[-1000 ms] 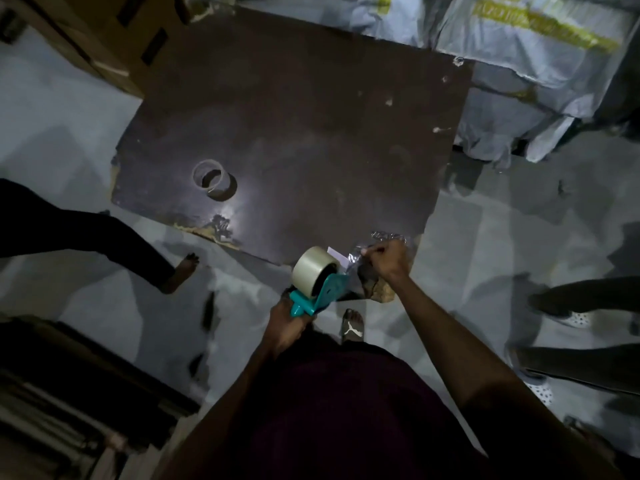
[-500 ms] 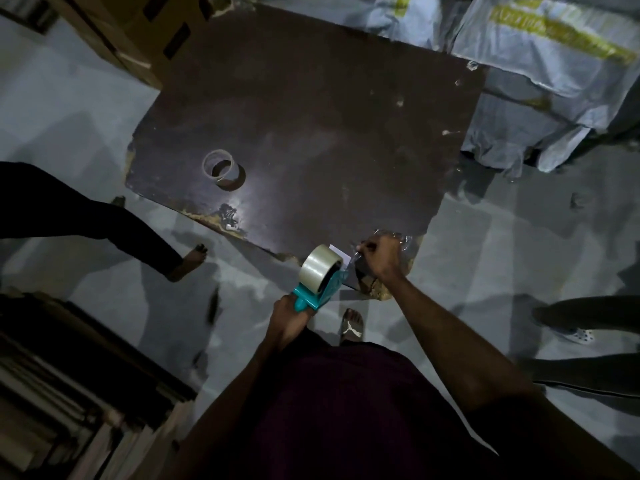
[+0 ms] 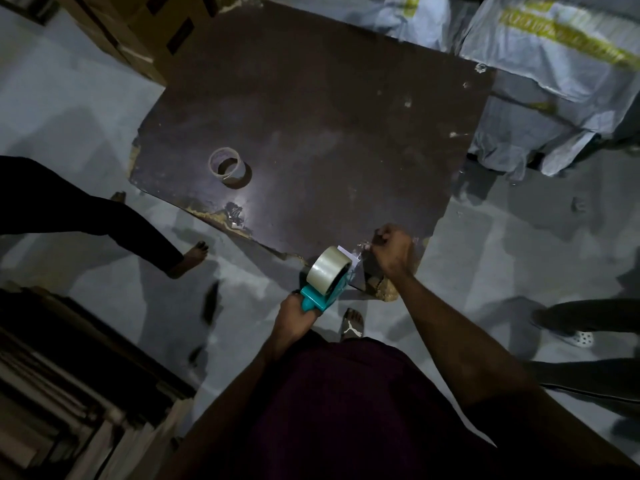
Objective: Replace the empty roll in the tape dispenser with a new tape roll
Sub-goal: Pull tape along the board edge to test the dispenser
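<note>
My left hand (image 3: 292,318) grips the handle of a teal tape dispenser (image 3: 317,299) just off the near edge of a dark brown board (image 3: 329,133). A full roll of clear tape (image 3: 327,268) sits on the dispenser. My right hand (image 3: 391,249) is closed, pinching the loose tape end (image 3: 358,254) pulled out from the roll over the board's near corner. An empty tape core (image 3: 224,162) stands on the board's left part, well away from both hands.
White sacks with yellow print (image 3: 554,64) lie at the back right and cardboard boxes (image 3: 131,26) at the back left. Another person's leg and bare foot (image 3: 188,259) are on the left; other people's legs and shoes (image 3: 575,336) on the right. Stacked boards (image 3: 52,393) fill the lower left.
My right hand has drawn the tape end a little farther from the roll. The camera view has shifted slightly; the empty core has stayed put.
</note>
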{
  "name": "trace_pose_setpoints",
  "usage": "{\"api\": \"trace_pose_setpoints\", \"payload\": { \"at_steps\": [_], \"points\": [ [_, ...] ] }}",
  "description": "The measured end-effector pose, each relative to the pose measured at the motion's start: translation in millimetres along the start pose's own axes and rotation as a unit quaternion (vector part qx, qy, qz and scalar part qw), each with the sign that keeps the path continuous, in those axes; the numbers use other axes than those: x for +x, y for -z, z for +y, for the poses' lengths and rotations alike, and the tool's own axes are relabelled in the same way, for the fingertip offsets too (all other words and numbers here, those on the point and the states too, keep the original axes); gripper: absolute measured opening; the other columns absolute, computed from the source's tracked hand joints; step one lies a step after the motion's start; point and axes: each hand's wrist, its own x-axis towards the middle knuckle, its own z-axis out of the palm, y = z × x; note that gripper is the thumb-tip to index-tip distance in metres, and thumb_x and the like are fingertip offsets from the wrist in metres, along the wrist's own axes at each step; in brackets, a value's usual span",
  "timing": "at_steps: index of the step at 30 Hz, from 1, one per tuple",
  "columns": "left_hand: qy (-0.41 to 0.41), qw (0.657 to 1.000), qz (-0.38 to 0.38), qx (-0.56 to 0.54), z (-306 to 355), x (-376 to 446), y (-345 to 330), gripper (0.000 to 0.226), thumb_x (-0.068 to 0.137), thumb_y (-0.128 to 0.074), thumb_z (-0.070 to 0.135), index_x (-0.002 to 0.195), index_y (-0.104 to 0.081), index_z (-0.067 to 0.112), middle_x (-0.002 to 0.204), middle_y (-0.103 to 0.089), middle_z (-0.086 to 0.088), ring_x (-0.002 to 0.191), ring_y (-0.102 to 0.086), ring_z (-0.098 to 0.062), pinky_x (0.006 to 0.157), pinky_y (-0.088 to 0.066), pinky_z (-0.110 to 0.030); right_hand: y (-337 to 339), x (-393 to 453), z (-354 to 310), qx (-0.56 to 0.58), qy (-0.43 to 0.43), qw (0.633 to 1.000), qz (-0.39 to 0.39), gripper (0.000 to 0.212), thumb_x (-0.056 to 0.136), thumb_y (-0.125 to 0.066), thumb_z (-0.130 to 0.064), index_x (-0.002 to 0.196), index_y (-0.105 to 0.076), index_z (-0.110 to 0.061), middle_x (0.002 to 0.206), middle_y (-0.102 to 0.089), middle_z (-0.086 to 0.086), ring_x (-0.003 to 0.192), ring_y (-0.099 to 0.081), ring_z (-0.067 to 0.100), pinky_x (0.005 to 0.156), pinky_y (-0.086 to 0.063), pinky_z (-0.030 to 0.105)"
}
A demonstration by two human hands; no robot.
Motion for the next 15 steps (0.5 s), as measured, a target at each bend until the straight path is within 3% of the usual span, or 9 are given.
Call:
{"api": "trace_pose_setpoints", "payload": {
  "at_steps": [2, 7, 11, 15],
  "points": [
    [-0.013, 1.000, -0.001, -0.004, 2.5, -1.6, 0.7, 0.007, 0.081, -0.073, 0.021, 0.086, -0.068, 0.022, 0.078, -0.068, 0.008, 0.073, -0.065, -0.007, 0.063, -0.049, -0.025, -7.5, -5.3, 4.6, -0.074, 0.087, 0.993, -0.018, 0.023, 0.076, -0.076, -0.002, 0.095, -0.072, -0.014, 0.103, -0.070, 0.006, 0.097, -0.063, 0.025, 0.080, -0.047, 0.029],
    [-0.048, 0.999, -0.008, 0.012, 0.0, -1.4, 1.1, 0.015, 0.084, -0.073, 0.014, 0.075, -0.063, 0.022, 0.068, -0.062, 0.010, 0.061, -0.057, 0.002, 0.054, -0.039, -0.014, -17.6, -25.2, 26.9, -0.142, 0.209, 0.960, -0.117, 0.044, 0.082, -0.070, -0.003, 0.123, -0.068, -0.017, 0.125, -0.067, 0.003, 0.115, -0.060, 0.022, 0.101, -0.052, 0.041],
    [-0.054, 0.998, -0.013, 0.024, -4.2, 0.5, 1.9, 0.007, 0.084, -0.074, 0.018, 0.080, -0.069, 0.016, 0.071, -0.064, 0.004, 0.066, -0.061, -0.009, 0.058, -0.042, -0.018, -8.9, -42.5, 43.4, -0.227, 0.272, 0.919, -0.173, 0.076, 0.085, -0.069, -0.017, 0.154, -0.036, -0.014, 0.161, -0.035, 0.009, 0.149, -0.032, 0.027, 0.120, -0.032, 0.045],
    [-0.047, 0.997, -0.035, 0.040, -6.0, 2.7, 4.5, 0.011, 0.083, -0.073, 0.026, 0.076, -0.064, 0.027, 0.072, -0.067, 0.002, 0.069, -0.065, -0.017, 0.063, -0.050, -0.028, -3.4, -49.0, 46.8, -0.309, 0.295, 0.885, -0.186, 0.082, 0.095, -0.057, -0.031, 0.161, -0.010, -0.019, 0.168, -0.010, 0.008, 0.155, -0.010, 0.026, 0.124, -0.015, 0.049]
  ]
}}
